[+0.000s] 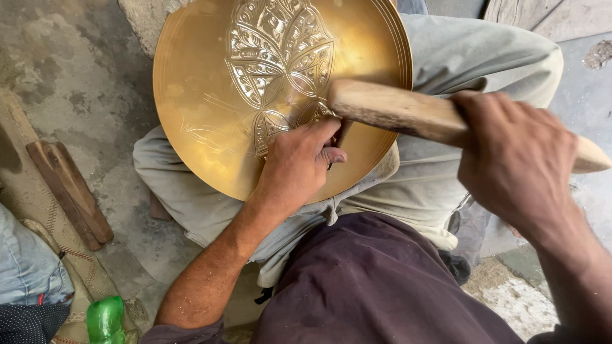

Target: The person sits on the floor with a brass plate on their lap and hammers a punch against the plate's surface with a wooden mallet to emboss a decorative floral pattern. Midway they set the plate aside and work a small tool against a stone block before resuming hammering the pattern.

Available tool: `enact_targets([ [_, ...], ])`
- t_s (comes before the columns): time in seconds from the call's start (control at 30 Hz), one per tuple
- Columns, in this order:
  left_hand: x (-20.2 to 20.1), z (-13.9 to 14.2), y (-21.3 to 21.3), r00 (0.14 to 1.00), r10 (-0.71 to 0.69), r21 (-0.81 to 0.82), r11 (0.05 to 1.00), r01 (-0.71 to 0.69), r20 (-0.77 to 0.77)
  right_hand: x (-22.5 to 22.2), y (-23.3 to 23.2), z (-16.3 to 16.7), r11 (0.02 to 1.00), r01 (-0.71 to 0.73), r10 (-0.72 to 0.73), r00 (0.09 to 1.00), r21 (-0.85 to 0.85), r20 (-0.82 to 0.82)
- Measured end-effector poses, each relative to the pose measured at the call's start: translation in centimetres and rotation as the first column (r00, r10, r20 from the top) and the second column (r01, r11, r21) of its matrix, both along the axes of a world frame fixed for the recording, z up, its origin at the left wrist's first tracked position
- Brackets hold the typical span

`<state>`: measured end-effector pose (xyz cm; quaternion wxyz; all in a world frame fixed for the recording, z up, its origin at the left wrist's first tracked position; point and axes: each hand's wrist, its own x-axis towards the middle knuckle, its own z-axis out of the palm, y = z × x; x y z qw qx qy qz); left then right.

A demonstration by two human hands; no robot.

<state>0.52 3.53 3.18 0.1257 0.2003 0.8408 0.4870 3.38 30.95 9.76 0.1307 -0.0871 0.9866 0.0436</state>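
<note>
A large round brass plate (pixel 197 83) rests tilted on my lap, with a leaf-and-petal pattern engraved in its middle. My left hand (pixel 296 162) lies on the plate's lower part, fingers closed around a thin chisel that is mostly hidden by the hand. My right hand (pixel 516 162) grips a thick wooden mallet (pixel 395 111), whose head hangs just above the left hand's fingers and the engraved area.
Pale trousers (pixel 472 57) and a dark shirt (pixel 376 280) fill the lower middle. On the concrete floor to the left lie two brown wooden strips (pixel 70 191), a woven mat (pixel 25 191), a green plastic bottle (pixel 105 318) and blue cloth (pixel 29 267).
</note>
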Motion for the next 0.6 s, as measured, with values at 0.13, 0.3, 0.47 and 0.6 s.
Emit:
enact_targets([
  [0.13,-0.3,0.2,-0.1,0.999,-0.022,-0.038,0.999,0.023,0.041,1.0,0.0,-0.7,0.894,0.273,-0.297,0.955,-0.356,-0.012],
  [0.3,-0.8,0.1,-0.2,0.991,-0.097,-0.004,0.995,0.098,0.092,2.6,-0.4,-1.3,0.751,0.333,-0.431,0.901,-0.57,-0.042],
  [0.47,-1.2,-0.1,-0.5,0.987,-0.139,-0.007,0.99,0.14,0.082,4.1,-0.5,-1.5,0.919,0.314,-0.329,0.944,-0.239,-0.024],
  [0.6,-1.4,-0.5,-0.6,0.983,-0.183,0.003,0.983,0.183,0.025,5.0,-0.5,-1.6,0.91,0.387,-0.373,0.921,-0.148,0.116],
])
